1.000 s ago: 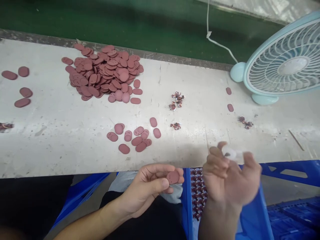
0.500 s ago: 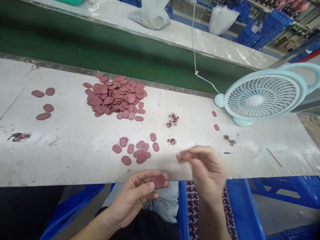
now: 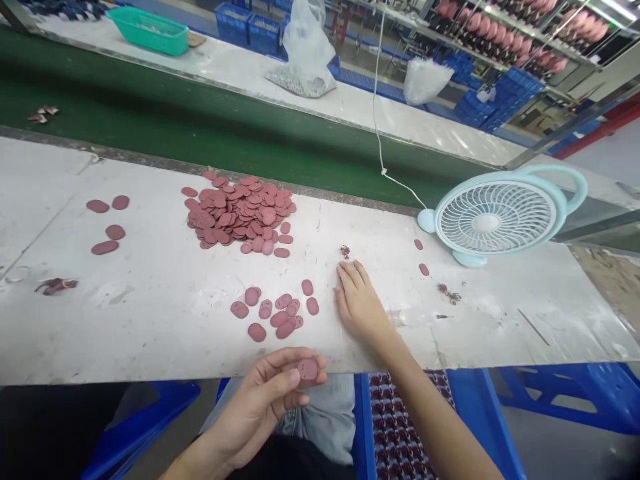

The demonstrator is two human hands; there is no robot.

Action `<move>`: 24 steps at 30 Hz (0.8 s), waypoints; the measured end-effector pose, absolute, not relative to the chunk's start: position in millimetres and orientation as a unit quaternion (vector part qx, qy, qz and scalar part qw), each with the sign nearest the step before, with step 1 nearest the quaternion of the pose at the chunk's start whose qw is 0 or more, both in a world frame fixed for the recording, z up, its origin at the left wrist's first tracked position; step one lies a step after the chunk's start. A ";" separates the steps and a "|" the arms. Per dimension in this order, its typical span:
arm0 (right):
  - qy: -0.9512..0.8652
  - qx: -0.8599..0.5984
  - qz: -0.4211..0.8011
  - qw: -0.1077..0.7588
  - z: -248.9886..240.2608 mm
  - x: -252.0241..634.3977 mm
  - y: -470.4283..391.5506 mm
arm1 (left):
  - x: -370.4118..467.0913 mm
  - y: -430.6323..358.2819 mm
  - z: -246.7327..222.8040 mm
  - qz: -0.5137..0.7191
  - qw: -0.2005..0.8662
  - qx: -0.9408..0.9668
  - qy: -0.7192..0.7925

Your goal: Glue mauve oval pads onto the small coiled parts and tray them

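My left hand (image 3: 265, 407) pinches a dark red oval piece with small holes (image 3: 309, 369) between thumb and fingers, just over the table's front edge. My right hand (image 3: 361, 303) lies palm down on the table, fingers stretched forward. Its fingertips reach the small brown-and-white wire-like bits (image 3: 345, 251), partly covering them. Left of my right hand lies a loose group of red oval pieces (image 3: 280, 319), some with small holes. Farther back rises a large heap of the same ovals (image 3: 240, 210).
A light blue fan (image 3: 495, 213) stands on the right of the white table (image 3: 165, 320), its cord running back. Several ovals (image 3: 105, 247) and a dark wire bundle (image 3: 57, 286) lie at left. Below the front edge is a blue crate (image 3: 487, 427) with rows of dark red parts.
My right hand has moved forward and left from above the front of the table onto the wire-like bits. My left hand still holds the oval piece. The view has tilted up.
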State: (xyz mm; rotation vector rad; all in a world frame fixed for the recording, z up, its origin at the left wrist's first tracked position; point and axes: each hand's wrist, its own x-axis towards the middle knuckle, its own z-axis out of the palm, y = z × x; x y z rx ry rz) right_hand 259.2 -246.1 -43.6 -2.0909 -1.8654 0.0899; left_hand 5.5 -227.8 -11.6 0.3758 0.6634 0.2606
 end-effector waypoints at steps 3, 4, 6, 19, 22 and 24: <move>-0.647 -0.742 0.034 0.174 -41.8 250.1 -267.2 | 4.6 -225.8 -14.2 0.119 0.921 0.186 0.321; -0.645 -0.743 0.035 0.176 -40.6 247.5 -271.5 | 5.2 -225.5 -14.4 0.116 0.922 0.187 0.320; -0.640 -0.745 0.036 0.185 -37.2 244.5 -274.2 | 7.6 -225.5 -13.8 0.112 0.922 0.187 0.320; -0.640 -0.731 0.103 0.212 -23.2 301.4 -219.5 | 2.8 -227.7 -14.6 0.112 0.918 0.198 0.325; -0.631 -0.735 0.115 0.220 -13.4 290.1 -249.1 | 1.3 -224.8 -17.4 0.118 0.918 0.185 0.330; -0.616 -0.745 0.107 0.235 -3.2 279.2 -273.4 | 1.8 -223.5 -18.7 0.117 0.919 0.179 0.332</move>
